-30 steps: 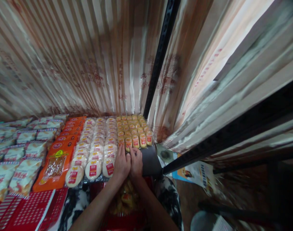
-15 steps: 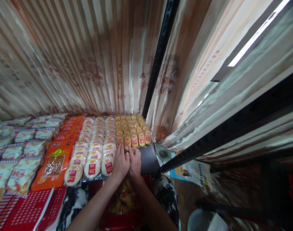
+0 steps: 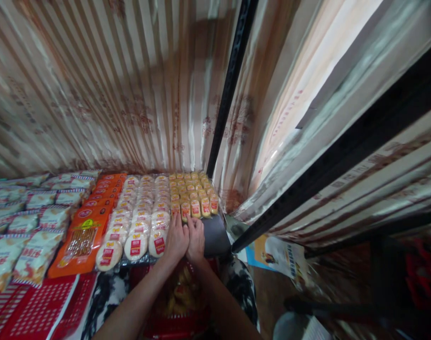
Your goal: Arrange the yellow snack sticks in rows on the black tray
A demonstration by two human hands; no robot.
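Note:
My left hand (image 3: 176,240) and my right hand (image 3: 196,238) lie side by side on a dark shelf (image 3: 217,236), fingers pointing away from me. Their fingertips touch the front of a stack of small yellow snack packs with red labels (image 3: 196,193). Both hands press together at the near end of that stack; what the fingers hold is hidden. Just left of my left hand lie rows of round white rice-cracker packs (image 3: 140,222).
Orange snack bags (image 3: 86,231) and pale bags (image 3: 27,226) fill the shelf to the left. A red basket (image 3: 176,302) holding yellow packs sits below my arms. A black shelf post (image 3: 227,89) rises behind; a black rail (image 3: 328,165) runs right. Striped curtain backs the shelf.
The hands have stayed together at the front of the yellow packs. The view has shifted slightly; nothing was visibly picked up or let go.

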